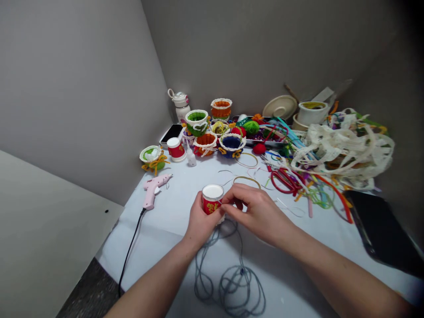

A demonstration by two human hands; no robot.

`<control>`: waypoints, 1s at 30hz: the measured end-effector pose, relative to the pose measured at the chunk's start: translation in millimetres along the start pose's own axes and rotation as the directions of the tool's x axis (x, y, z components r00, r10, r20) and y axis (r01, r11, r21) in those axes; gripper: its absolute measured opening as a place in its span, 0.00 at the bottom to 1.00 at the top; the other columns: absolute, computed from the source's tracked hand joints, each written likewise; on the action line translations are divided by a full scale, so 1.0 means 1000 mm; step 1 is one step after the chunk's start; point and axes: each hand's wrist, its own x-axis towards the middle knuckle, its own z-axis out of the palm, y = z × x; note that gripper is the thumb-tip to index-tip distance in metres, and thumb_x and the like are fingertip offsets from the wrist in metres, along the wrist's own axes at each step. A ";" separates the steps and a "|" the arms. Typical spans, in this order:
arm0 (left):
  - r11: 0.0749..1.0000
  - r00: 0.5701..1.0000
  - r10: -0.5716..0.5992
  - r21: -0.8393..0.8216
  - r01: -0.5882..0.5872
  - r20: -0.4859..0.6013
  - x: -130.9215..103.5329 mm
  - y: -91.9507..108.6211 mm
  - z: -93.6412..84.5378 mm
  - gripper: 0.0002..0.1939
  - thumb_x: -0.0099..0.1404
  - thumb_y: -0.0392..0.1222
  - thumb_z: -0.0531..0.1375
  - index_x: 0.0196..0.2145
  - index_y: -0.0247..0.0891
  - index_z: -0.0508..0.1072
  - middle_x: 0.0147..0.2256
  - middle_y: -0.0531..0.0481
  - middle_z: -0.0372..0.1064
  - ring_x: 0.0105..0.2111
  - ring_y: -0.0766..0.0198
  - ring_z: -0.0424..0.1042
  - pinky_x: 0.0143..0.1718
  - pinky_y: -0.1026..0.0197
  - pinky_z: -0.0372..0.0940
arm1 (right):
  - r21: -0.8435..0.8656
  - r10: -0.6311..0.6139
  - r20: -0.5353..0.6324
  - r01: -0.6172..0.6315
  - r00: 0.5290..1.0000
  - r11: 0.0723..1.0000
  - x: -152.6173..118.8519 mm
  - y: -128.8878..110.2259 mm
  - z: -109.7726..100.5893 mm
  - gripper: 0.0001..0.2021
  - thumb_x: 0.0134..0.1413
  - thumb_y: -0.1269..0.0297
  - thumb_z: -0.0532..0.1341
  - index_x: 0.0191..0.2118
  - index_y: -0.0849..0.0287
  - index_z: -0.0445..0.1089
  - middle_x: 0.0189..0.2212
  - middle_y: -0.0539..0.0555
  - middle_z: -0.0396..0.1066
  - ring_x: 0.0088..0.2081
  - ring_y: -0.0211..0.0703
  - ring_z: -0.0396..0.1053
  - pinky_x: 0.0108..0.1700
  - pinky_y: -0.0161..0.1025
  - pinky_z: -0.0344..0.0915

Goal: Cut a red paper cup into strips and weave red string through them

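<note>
A red paper cup [212, 206] with gold print stands upside down, its white base up. My left hand [202, 221] is wrapped around its left and near side. At the cup's right side, the thumb and forefinger of my right hand [248, 205] are pinched together, with a thin strand of yarn at the fingertips. Grey-blue yarn [240, 287] lies in loose loops on the white table below the hands and runs up toward the cup. My fingers hide part of the cup and its lower rim.
On the left lies a pink glue gun [153, 190] with a black cord. Behind stand a second red cup [176, 149], a small white bottle [191, 155] and several decorated cups. Red-handled scissors [284, 180], ribbons, lace [347, 150] and a black phone [380, 229] lie on the right.
</note>
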 end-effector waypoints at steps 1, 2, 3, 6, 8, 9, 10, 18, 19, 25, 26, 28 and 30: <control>1.000 1.000 0.004 -0.007 -0.004 -0.003 0.000 -0.001 0.000 0.22 0.51 0.40 0.69 0.43 0.36 0.69 0.41 0.47 0.74 0.40 0.60 0.72 0.45 0.60 0.66 | -0.006 -0.020 -0.003 0.020 1.000 1.000 -0.001 -0.001 0.001 0.07 0.56 0.77 0.63 0.32 0.58 0.73 0.30 0.50 0.72 0.33 0.37 0.68 0.36 0.34 0.60; 1.000 1.000 0.009 -0.011 -0.009 -0.006 0.001 -0.001 0.000 0.23 0.51 0.40 0.69 0.43 0.36 0.69 0.41 0.47 0.74 0.40 0.60 0.72 0.45 0.61 0.66 | -0.011 -0.040 -0.010 0.040 0.999 0.999 -0.002 -0.002 0.001 0.07 0.56 0.77 0.63 0.32 0.58 0.73 0.30 0.49 0.72 0.33 0.37 0.68 0.36 0.34 0.60; 1.000 1.000 0.012 -0.013 -0.012 -0.009 0.001 -0.002 0.000 0.23 0.50 0.39 0.69 0.43 0.36 0.69 0.40 0.48 0.74 0.40 0.60 0.71 0.45 0.61 0.66 | -0.014 -0.060 -0.019 0.060 0.998 0.998 -0.002 -0.003 0.002 0.07 0.56 0.77 0.63 0.32 0.58 0.73 0.30 0.49 0.72 0.34 0.37 0.68 0.36 0.34 0.61; 1.000 1.000 0.011 -0.021 -0.011 -0.018 0.001 -0.003 0.000 0.23 0.49 0.36 0.69 0.43 0.36 0.68 0.39 0.49 0.73 0.39 0.61 0.71 0.45 0.61 0.66 | -0.016 -0.105 -0.035 0.104 0.994 0.994 -0.004 -0.004 0.005 0.07 0.57 0.77 0.62 0.33 0.58 0.72 0.31 0.49 0.72 0.34 0.37 0.69 0.36 0.34 0.61; 1.000 1.000 0.008 -0.023 -0.009 -0.030 0.000 -0.002 0.000 0.23 0.48 0.35 0.68 0.42 0.37 0.68 0.39 0.50 0.73 0.38 0.61 0.71 0.44 0.62 0.66 | -0.014 -0.115 -0.030 0.115 0.993 0.993 -0.005 -0.004 0.006 0.07 0.58 0.77 0.62 0.33 0.58 0.72 0.31 0.49 0.72 0.34 0.37 0.69 0.36 0.34 0.62; 1.000 0.999 0.008 -0.023 -0.009 -0.035 0.000 -0.001 0.000 0.23 0.48 0.35 0.68 0.42 0.37 0.68 0.38 0.50 0.73 0.38 0.61 0.71 0.44 0.62 0.66 | -0.016 -0.111 -0.026 0.110 0.994 0.994 -0.005 -0.004 0.006 0.07 0.58 0.77 0.62 0.33 0.57 0.72 0.31 0.50 0.73 0.34 0.38 0.69 0.37 0.34 0.62; 1.000 0.999 0.008 -0.021 -0.009 -0.040 0.000 0.000 0.000 0.23 0.48 0.36 0.68 0.42 0.37 0.68 0.39 0.50 0.73 0.38 0.61 0.71 0.44 0.62 0.66 | -0.020 -0.101 -0.021 0.100 0.995 0.995 -0.005 -0.003 0.006 0.07 0.58 0.76 0.62 0.33 0.57 0.72 0.31 0.50 0.73 0.35 0.38 0.69 0.37 0.34 0.62; 1.000 0.999 0.007 0.002 -0.007 -0.043 0.000 0.000 0.000 0.23 0.54 0.42 0.71 0.45 0.36 0.69 0.44 0.46 0.75 0.42 0.59 0.73 0.47 0.60 0.67 | -0.026 -0.007 -0.051 0.006 0.999 1.000 -0.001 0.001 0.003 0.07 0.59 0.72 0.60 0.31 0.57 0.71 0.31 0.51 0.73 0.33 0.39 0.69 0.36 0.36 0.62; 1.000 0.999 0.007 0.004 -0.006 -0.041 -0.001 0.000 0.000 0.23 0.54 0.42 0.71 0.45 0.36 0.69 0.44 0.46 0.75 0.42 0.59 0.73 0.47 0.60 0.67 | -0.022 0.000 -0.058 -0.001 0.998 1.000 0.000 0.001 0.003 0.07 0.59 0.72 0.60 0.31 0.57 0.71 0.31 0.51 0.73 0.33 0.39 0.69 0.36 0.36 0.61; 1.000 1.000 0.001 0.001 -0.001 -0.019 -0.003 0.004 0.001 0.22 0.54 0.42 0.70 0.45 0.36 0.70 0.44 0.46 0.74 0.42 0.59 0.73 0.46 0.59 0.67 | 0.012 0.048 -0.063 -0.048 0.997 0.999 0.002 0.004 0.002 0.06 0.58 0.72 0.61 0.31 0.57 0.73 0.31 0.50 0.74 0.33 0.39 0.69 0.36 0.36 0.61; 1.000 1.000 0.002 -0.003 -0.002 -0.014 -0.003 0.005 0.001 0.22 0.54 0.42 0.70 0.45 0.36 0.70 0.44 0.46 0.74 0.42 0.59 0.73 0.46 0.60 0.67 | 0.017 0.056 -0.065 -0.055 0.996 0.998 0.002 0.005 0.002 0.06 0.57 0.72 0.61 0.31 0.57 0.73 0.30 0.50 0.74 0.33 0.39 0.69 0.37 0.37 0.61; 1.000 1.000 0.006 -0.017 -0.006 0.000 -0.004 0.004 0.002 0.22 0.54 0.42 0.69 0.44 0.36 0.70 0.43 0.46 0.74 0.42 0.59 0.73 0.46 0.60 0.67 | 0.025 0.072 -0.073 -0.070 0.995 0.997 0.002 0.005 0.003 0.06 0.56 0.72 0.61 0.30 0.57 0.73 0.30 0.50 0.74 0.33 0.39 0.68 0.37 0.37 0.61; 0.999 1.000 0.009 -0.032 -0.008 0.014 -0.004 0.004 0.003 0.22 0.54 0.42 0.69 0.44 0.36 0.70 0.42 0.46 0.74 0.41 0.59 0.73 0.46 0.60 0.67 | 0.031 0.085 -0.080 -0.083 0.993 0.996 0.003 0.006 0.003 0.05 0.56 0.72 0.61 0.30 0.57 0.73 0.30 0.50 0.74 0.33 0.39 0.68 0.37 0.37 0.61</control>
